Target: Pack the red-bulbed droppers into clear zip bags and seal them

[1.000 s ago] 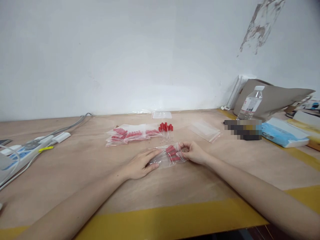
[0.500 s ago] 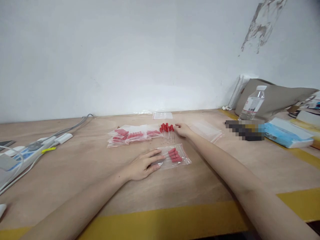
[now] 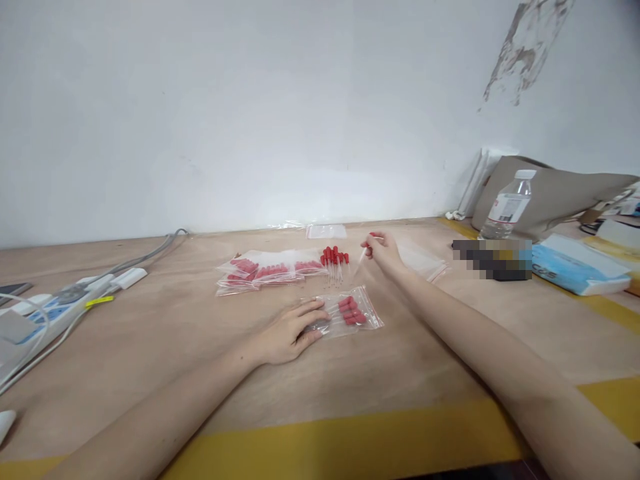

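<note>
My left hand (image 3: 290, 331) lies flat on the wooden table, its fingers pressing the left end of a small clear zip bag (image 3: 350, 312) that holds a few red-capped droppers. My right hand (image 3: 383, 252) is raised a little beyond the bag, pinching one red-capped dropper (image 3: 367, 246) between its fingers. Just left of that hand, a row of loose red-capped droppers (image 3: 335, 260) lies on the table. Farther left sits a pile of filled zip bags (image 3: 267, 270) with red droppers inside.
Empty clear zip bags (image 3: 423, 261) lie right of my right hand, another (image 3: 325, 231) by the wall. A water bottle (image 3: 506, 207), brown paper bag (image 3: 560, 193) and blue packet (image 3: 575, 270) stand at right. A power strip with cables (image 3: 60, 300) lies at left.
My right hand left the bag's right end, reached to the loose droppers and has lifted one. The left hand stays on the bag.
</note>
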`<state>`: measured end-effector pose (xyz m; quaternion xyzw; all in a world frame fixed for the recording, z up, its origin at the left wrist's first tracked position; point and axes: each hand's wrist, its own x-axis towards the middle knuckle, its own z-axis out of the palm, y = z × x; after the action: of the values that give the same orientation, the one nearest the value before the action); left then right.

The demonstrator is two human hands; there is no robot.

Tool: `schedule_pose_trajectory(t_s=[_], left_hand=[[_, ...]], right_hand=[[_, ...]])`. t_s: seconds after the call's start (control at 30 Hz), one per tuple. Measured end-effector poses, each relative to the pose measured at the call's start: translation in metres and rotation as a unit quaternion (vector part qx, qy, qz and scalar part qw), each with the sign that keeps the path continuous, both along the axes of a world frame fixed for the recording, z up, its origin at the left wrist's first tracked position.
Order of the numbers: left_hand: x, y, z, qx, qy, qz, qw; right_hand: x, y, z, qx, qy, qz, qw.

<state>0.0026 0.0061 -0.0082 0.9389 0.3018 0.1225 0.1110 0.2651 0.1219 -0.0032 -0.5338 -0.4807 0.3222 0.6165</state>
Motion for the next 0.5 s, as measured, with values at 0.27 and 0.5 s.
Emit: schedule_pose_trajectory(t_s=[0.27,0.5], left_hand=[[0.000,0.003,-0.001,0.000,0.002,-0.001,1.000],[-0.001,0.002,-0.001,-0.002,0.010,0.006,1.000]], right_hand=[[0.031,-0.081,-0.022,-0.021,0.114,-0.006,0.993],[0.018,-0.094,-0.027,-0.020,0.132,0.052,0.990]])
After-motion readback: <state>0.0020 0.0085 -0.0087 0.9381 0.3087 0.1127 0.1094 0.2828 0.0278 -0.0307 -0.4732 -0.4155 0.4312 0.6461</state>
